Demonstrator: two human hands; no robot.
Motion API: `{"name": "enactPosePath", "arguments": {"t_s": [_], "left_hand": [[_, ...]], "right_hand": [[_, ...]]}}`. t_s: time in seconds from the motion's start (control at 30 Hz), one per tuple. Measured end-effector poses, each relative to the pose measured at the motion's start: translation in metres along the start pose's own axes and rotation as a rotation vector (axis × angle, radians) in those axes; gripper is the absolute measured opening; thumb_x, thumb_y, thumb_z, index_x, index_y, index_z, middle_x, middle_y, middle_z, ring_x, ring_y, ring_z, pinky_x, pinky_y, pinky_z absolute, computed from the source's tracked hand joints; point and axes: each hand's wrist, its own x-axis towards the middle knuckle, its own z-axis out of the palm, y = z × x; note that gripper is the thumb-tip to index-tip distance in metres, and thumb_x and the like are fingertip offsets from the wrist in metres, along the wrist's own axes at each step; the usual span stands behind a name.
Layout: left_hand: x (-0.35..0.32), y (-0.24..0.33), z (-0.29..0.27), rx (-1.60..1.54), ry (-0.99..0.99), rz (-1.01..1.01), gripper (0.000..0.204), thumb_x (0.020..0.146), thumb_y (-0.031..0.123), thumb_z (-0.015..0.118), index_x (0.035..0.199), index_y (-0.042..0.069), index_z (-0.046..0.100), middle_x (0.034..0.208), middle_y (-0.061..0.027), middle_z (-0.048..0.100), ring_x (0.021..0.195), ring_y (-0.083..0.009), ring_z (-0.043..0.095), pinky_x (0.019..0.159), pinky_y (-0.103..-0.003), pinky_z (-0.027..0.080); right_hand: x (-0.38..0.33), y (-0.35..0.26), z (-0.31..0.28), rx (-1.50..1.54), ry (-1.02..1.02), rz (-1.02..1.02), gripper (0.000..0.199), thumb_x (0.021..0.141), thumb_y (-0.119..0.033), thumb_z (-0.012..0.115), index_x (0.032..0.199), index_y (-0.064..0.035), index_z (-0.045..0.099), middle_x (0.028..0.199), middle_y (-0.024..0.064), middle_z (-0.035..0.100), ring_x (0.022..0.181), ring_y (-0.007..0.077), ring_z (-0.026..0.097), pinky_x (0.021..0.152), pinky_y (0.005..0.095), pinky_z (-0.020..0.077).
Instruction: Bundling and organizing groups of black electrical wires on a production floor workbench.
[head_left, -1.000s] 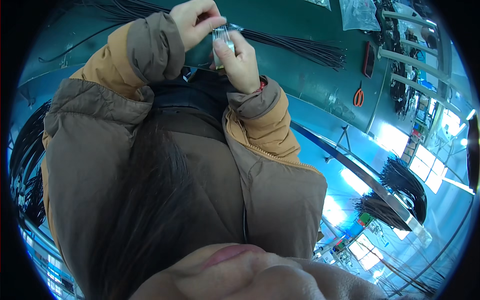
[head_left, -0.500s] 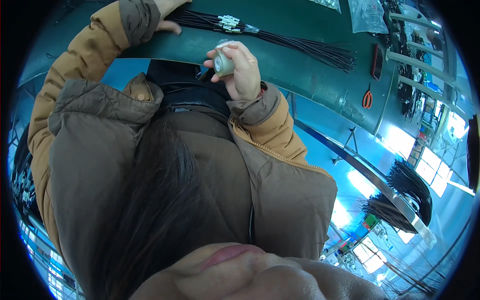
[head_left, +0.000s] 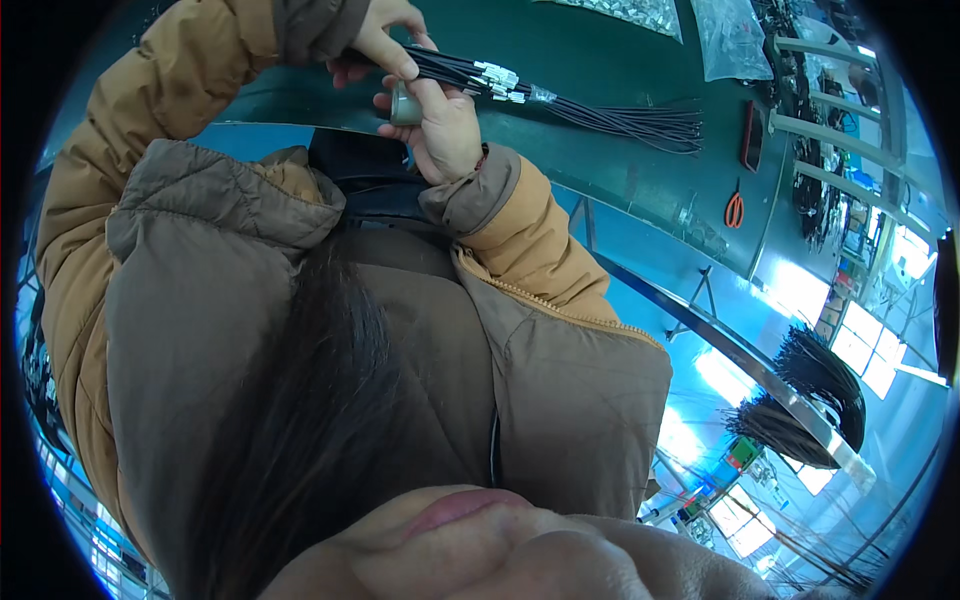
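In a blue-tinted workshop, working at the edge of a green desk (head_left: 590, 160), near orange-handled scissors (head_left: 735, 212), a dark case with red edges (head_left: 750, 135) and a clear plastic bag (head_left: 732, 40) toward the right. Handling a bundle of black cables (head_left: 630, 122) at the front part of the desk, pinching its left part between thumb and fingers of the left hand (head_left: 378, 38), partly hiding the cables there. Curling the fingers of the right hand (head_left: 450, 137) around an apparent roll of tape (head_left: 405, 105), just below the bundle, and holding the right thumb close to the cables, not showing clearly whether touching. Probably feeling light overall, judging by the thin strands, and likely bending springily lengthwise while splaying at the loose right end. Most likely being heavier and stiffer at the cluster of silvery fittings (head_left: 500, 82), just left of a clear wrap (head_left: 543, 95). Probably slipping strand over strand under a weak pinch, so calling for a snug, full grasp beside the fittings rather than on them, without kinking anything. Likely weighing little as well, in the roll's case, and gripping best around its outer side.
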Motion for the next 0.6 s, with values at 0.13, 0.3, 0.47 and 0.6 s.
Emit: {"name": "enactPosePath", "arguments": {"t_s": [0.13, 0.3, 0.47, 0.6], "left_hand": [[0.011, 0.001, -0.001, -0.42, -0.326, -0.163, 0.047, 0.089, 0.039, 0.06, 0.111, -0.003, 0.056, 0.084, -0.0082, 0.06, 0.071, -0.0166, 0.056, 0.065, -0.033, 0.049], [0.006, 0.003, 0.006, -0.247, -0.102, -0.095, 0.032, 0.083, 0.03, 0.067, 0.095, 0.001, 0.059, 0.085, -0.01, 0.061, 0.076, -0.0188, 0.059, 0.063, -0.028, 0.047], [0.023, -0.069, 0.045, 0.108, 0.4, 0.338, 0.031, 0.084, 0.028, 0.066, 0.095, 0.001, 0.059, 0.061, -0.0076, 0.056, 0.051, -0.0155, 0.054, 0.045, -0.027, 0.041], [0.018, -0.021, 0.023, -0.286, 0.149, 0.035, 0.036, 0.086, 0.028, 0.064, 0.102, -0.003, 0.055, 0.054, -0.0076, 0.053, 0.039, -0.012, 0.048, 0.036, -0.025, 0.035]], "right_hand": [[0.001, 0.008, -0.003, 0.015, 0.012, 0.023, 0.058, 0.093, -0.022, 0.051, 0.144, -0.0221, 0.023, 0.106, 0.0087, 0.056, 0.088, 0.0194, 0.061, 0.06, 0.0301, 0.054], [0.0, 0.003, -0.01, 0.031, -0.028, 0.043, 0.062, 0.092, -0.019, 0.052, 0.143, -0.0177, 0.016, 0.109, 0.0113, 0.055, 0.088, 0.0213, 0.062, 0.061, 0.0324, 0.0547], [-0.008, 0.006, -0.01, 0.087, -0.071, 0.06, 0.062, 0.091, -0.016, 0.052, 0.14, -0.0081, 0.014, 0.115, 0.0148, 0.053, 0.092, 0.0236, 0.061, 0.063, 0.0338, 0.0553], [-0.008, 0.003, -0.021, 0.098, -0.02, -0.042, 0.065, 0.088, -0.011, 0.053, 0.139, -0.0058, 0.014, 0.119, 0.0164, 0.05, 0.099, 0.0246, 0.058, 0.065, 0.0351, 0.0549]]}}
